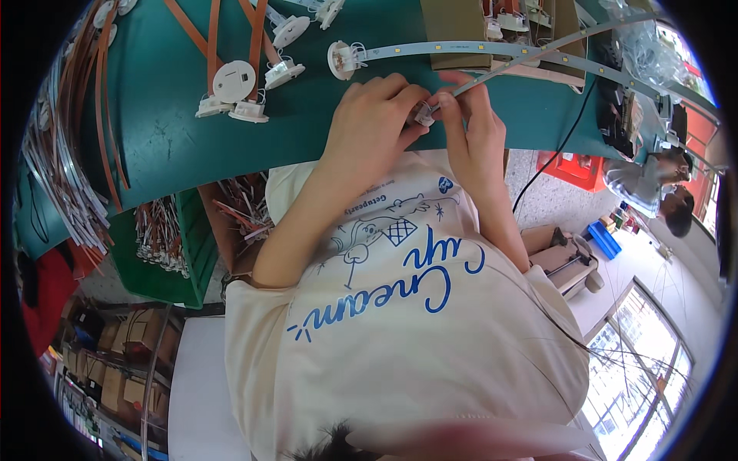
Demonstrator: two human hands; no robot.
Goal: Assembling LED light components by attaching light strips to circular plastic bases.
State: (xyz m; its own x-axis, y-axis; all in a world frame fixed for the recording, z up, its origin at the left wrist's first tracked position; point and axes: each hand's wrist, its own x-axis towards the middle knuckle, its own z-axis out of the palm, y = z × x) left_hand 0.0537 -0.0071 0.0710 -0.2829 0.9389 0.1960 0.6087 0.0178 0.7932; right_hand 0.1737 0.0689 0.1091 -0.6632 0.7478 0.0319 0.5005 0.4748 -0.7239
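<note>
Over the near edge of the green table, my left hand (375, 114) is closed round a small white fitting (424, 115), mostly hidden by the fingers. Thin wires show at the fitting's right side. My right hand (475, 127) pinches the end of a narrow LED strip (500, 71) between thumb and fingers, close against that fitting. From there the strip runs up to the far right. Just beyond my left hand lies a round white fitting (338, 60) wired to a second LED strip (423, 48), which passes under the first one.
Several white round fittings (234, 81) with brown strips lie on the green table (177, 146). Bundled strips (69, 169) hang over its left edge. A cardboard box (453, 34) stands at the back. Below are a green crate (201, 238) and a red bin (573, 170). A black cable (565, 142) crosses the right side.
</note>
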